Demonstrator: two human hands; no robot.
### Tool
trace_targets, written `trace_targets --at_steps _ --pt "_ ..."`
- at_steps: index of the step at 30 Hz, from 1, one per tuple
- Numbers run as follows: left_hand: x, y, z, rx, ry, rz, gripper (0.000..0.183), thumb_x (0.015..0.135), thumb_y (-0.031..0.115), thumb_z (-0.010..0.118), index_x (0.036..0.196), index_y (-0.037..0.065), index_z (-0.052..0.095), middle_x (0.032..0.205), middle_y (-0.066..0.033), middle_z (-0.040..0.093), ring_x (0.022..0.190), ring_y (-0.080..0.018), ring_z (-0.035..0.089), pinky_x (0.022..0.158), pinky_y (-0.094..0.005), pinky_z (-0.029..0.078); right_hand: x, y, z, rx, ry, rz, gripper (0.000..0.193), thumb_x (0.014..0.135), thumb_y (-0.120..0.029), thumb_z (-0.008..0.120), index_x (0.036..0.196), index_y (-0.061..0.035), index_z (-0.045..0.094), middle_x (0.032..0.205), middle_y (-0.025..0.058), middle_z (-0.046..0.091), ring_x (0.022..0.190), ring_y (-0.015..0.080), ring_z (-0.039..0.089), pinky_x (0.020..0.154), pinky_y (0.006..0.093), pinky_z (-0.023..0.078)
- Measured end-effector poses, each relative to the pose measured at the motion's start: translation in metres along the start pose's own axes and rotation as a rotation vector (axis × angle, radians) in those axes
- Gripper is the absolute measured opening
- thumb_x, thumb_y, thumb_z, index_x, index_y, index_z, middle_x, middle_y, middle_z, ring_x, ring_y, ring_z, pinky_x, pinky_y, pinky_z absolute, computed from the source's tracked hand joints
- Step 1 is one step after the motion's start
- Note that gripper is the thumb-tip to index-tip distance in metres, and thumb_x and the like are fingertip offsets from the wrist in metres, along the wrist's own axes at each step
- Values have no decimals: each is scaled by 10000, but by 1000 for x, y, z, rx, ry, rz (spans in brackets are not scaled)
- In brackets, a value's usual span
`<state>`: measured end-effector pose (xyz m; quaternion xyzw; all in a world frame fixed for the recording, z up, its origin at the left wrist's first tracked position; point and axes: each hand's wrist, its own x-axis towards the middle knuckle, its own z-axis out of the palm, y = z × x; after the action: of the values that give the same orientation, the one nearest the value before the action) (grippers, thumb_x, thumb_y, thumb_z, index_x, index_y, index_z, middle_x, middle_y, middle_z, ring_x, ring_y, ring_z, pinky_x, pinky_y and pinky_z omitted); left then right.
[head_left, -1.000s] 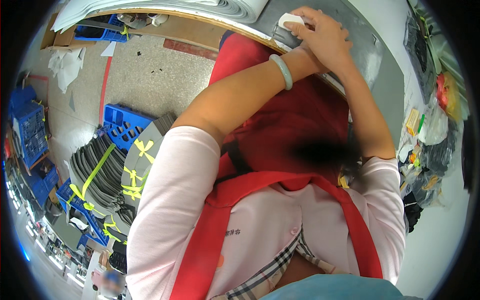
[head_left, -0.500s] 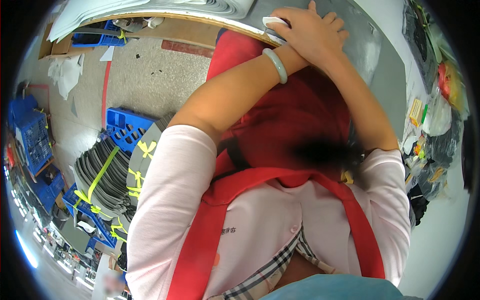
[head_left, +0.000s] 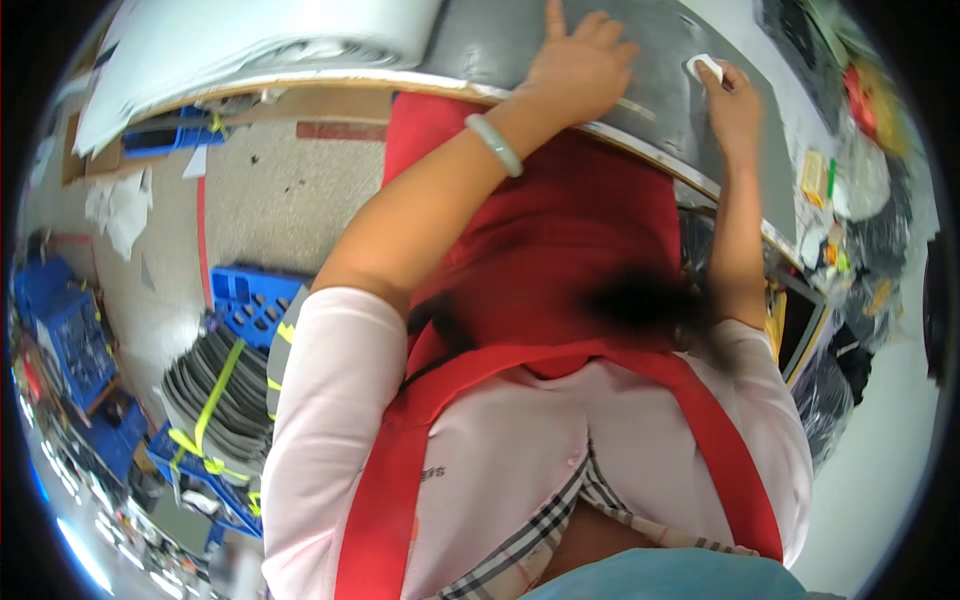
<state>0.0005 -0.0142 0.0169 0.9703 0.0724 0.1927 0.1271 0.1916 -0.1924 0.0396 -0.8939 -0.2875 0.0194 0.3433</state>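
My left hand [head_left: 585, 68], with a pale bangle [head_left: 494, 146] on its wrist, lies on a dark grey sheet [head_left: 480, 45] on the worktable. Its fingers are spread, and I see nothing held in it. Farther right, my right hand [head_left: 737, 110] pinches a small white piece [head_left: 706, 68] between thumb and fingers, at the sheet's surface. Whether that piece is chalk, cloth or something else is not clear. The two hands are well apart.
A thick stack of folded white sheeting [head_left: 270, 40] rests on the table's left. Blue crates [head_left: 245, 295] and strapped grey pieces [head_left: 215, 395] stand on the floor at left. Plastic bags [head_left: 868, 190] and a small yellow box [head_left: 815, 178] lie at right.
The crossed hands have separated. My right hand has moved right with the white piece, and my left hand has shifted left, its fingers spread on the sheet.
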Motion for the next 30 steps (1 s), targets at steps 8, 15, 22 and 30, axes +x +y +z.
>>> trace_targets --at_steps 8,15,22,30 --pt "-11 -16 24 -79 138 -8 370 970 286 578 1276 99 669 1390 -101 580 1387 -284 462 1153 -734 223 6 17 0 222 17 180 376 907 -329 769 1123 -21 757 995 61 741 912 171 668 806 314 515" --pt "-3 -1 -1 -122 169 2 327 990 232 545 1211 40 690 1251 -182 659 1264 -344 583 1092 -595 402 20 42 -2 979 -211 292 277 963 -183 706 1179 -21 648 967 48 723 855 145 684 750 281 550" --pt "-47 49 -57 -671 161 328 247 863 68 719 1109 59 724 1075 -154 692 988 -372 665 855 -452 538 13 -2 -20 1163 -185 201 365 1012 -266 672 1298 -44 633 1163 33 707 993 141 673 872 291 545" --pt "-33 -18 -52 -260 -221 78 327 839 245 803 1106 62 759 1143 -133 702 1018 -379 666 882 -443 542 24 -5 -38 1902 -405 275 418 1007 -283 684 1353 -59 612 1207 51 707 1045 165 686 915 313 556"
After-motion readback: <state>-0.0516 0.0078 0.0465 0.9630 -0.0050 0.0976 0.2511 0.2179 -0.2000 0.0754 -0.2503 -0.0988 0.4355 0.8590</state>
